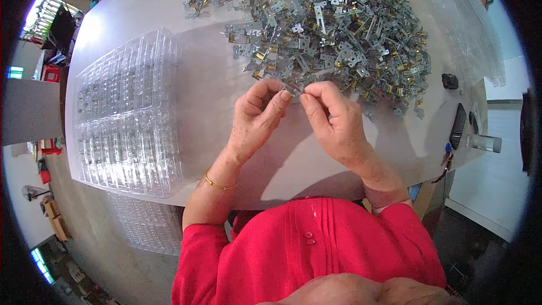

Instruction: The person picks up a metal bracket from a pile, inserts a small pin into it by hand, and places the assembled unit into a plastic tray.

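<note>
Between my two hands, just in front of a big heap of small stamped metal parts point(339, 34), is one small metal part point(293, 89). My left hand point(259, 112) pinches one end of it between thumb and forefinger. At the other end the thumb and forefinger of my right hand point(334, 120) are closed in a pinch. Fingertips cover most of the part, so its exact shape is hidden. The heap's pieces are grey metal plates with holes, some with brass-coloured bits.
Clear plastic blister trays point(127, 118) with rows of metal parts lie on the white table point(206, 152) at left. More clear trays point(147, 223) sit lower down. Plastic sheets point(468, 28), a black lump point(450, 81), a dark phone-like object point(458, 126) and a clear cup point(485, 143) lie at right.
</note>
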The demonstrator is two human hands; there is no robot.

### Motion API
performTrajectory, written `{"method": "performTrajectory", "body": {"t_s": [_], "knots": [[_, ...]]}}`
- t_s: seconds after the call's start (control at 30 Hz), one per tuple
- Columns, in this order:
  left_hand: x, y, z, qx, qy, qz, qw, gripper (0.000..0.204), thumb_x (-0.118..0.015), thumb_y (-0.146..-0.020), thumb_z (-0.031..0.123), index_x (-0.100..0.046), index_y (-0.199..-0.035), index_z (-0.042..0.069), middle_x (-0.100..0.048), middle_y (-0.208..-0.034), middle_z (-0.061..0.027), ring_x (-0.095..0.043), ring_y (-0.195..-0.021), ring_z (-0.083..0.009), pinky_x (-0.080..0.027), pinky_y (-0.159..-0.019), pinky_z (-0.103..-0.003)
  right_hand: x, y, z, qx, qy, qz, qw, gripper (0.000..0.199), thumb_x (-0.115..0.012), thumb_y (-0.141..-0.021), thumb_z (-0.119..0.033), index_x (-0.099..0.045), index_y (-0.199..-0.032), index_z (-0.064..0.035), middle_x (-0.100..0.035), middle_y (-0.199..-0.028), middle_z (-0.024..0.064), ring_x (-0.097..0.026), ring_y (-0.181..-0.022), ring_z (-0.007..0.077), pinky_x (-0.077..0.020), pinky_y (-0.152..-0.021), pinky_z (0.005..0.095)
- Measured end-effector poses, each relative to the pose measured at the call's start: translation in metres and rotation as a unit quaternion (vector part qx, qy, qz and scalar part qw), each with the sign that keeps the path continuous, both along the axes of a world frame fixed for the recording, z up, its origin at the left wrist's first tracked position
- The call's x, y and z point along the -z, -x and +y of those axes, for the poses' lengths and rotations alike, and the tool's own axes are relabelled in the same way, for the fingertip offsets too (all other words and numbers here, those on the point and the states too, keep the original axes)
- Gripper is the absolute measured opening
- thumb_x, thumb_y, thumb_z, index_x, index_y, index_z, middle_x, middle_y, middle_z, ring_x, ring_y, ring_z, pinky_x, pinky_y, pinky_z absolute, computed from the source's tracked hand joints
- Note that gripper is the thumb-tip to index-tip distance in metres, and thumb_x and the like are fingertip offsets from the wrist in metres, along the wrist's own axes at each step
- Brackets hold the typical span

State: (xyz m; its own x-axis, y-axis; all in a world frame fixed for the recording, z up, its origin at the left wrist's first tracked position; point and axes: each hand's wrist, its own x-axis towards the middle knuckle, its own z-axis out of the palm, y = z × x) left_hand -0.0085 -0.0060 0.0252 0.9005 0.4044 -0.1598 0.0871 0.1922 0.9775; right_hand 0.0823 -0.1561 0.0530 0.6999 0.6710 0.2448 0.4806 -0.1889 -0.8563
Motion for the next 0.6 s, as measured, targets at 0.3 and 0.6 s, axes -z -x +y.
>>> {"method": "performTrajectory", "body": {"t_s": [0.3,0.6], "knots": [[0.010,0.000,-0.005,-0.006,-0.217,-0.048,0.975,0.016,-0.067,-0.093,0.013,-0.062,-0.101,0.000,-0.060,-0.072,-0.0011,-0.051,-0.065,-0.0067,-0.044,-0.058,-0.025,0.003,0.005,0.000,0.006,-0.003,0.062,0.998,0.014,-0.062,-0.095,-0.013,-0.059,-0.106,-0.0052,-0.060,-0.071,0.0097,-0.060,-0.061,0.0189,-0.0459,-0.056,0.0312],[0.014,0.002,-0.011,0.042,-0.245,-0.036,0.968,0.015,-0.066,-0.094,0.015,-0.062,-0.101,0.002,-0.060,-0.073,-0.0012,-0.052,-0.062,-0.0069,-0.044,-0.055,-0.025,0.014,-0.011,0.004,0.058,-0.091,-0.119,0.987,0.008,-0.062,-0.094,-0.009,-0.061,-0.101,-0.0047,-0.057,-0.083,0.0085,-0.056,-0.071,0.0168,-0.0449,-0.065,0.0285]]}}
